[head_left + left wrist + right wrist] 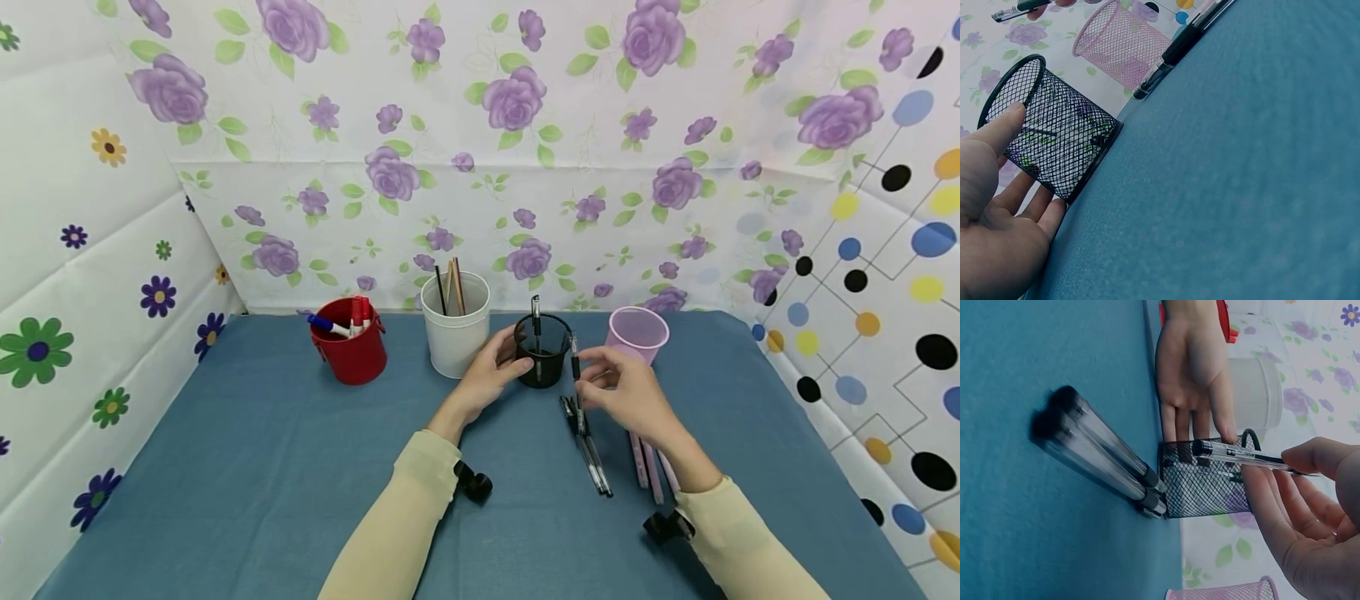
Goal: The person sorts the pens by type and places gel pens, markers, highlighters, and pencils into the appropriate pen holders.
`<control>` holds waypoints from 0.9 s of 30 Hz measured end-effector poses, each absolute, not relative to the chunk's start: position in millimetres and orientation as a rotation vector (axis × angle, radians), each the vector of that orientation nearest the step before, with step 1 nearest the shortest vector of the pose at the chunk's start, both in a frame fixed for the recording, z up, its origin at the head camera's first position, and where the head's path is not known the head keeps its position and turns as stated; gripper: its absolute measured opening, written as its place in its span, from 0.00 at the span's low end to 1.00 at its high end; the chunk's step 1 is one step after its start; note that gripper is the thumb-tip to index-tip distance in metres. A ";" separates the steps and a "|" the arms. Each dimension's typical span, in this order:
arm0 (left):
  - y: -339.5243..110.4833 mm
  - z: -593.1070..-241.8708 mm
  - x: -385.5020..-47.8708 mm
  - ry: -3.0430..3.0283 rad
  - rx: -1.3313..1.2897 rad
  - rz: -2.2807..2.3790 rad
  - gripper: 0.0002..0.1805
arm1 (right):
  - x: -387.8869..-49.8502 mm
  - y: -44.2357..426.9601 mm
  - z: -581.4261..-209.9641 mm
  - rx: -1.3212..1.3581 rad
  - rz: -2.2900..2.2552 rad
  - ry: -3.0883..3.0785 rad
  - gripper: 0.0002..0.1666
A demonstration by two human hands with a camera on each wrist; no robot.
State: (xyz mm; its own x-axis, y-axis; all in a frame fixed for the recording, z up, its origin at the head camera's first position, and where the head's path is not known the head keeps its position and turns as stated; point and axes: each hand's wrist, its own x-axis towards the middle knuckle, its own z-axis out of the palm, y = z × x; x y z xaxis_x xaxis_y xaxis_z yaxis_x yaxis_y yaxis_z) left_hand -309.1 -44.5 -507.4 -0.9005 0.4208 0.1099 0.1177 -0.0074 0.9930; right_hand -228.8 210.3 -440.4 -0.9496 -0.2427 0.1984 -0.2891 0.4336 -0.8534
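My left hand (489,368) holds the black mesh pen cup (1063,128) from its left side, thumb on the near side and fingers curled behind. One black pen (536,321) stands inside the cup. Just right of the cup, my right hand (626,392) pinches a clear-barrelled gel pen (1241,454) between thumb and fingers, roughly upright over the table. Below it, several black gel pens (588,454) lie close together on the cloth; the right wrist view shows them near the cup's base.
A red bucket (348,354) with markers and a white cup (457,333) with pencils stand at left. Behind my right hand is a pink mesh cup (637,329); several pink pens (648,471) lie partly under my right forearm. Blue cloth (300,483) covers the table.
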 end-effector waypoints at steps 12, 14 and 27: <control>-44.6 -505.8 -309.2 2.016 0.595 2.024 0.38 | -243.2 219.0 -423.3 0.385 1.515 -2.585 0.25; -44.8 -505.5 -309.0 2.015 0.600 2.024 0.38 | -246.7 220.1 -420.4 0.391 1.492 -2.574 0.25; -45.0 -507.5 -310.3 2.034 0.585 2.006 0.38 | -263.0 222.6 -406.4 0.393 1.386 -2.528 0.26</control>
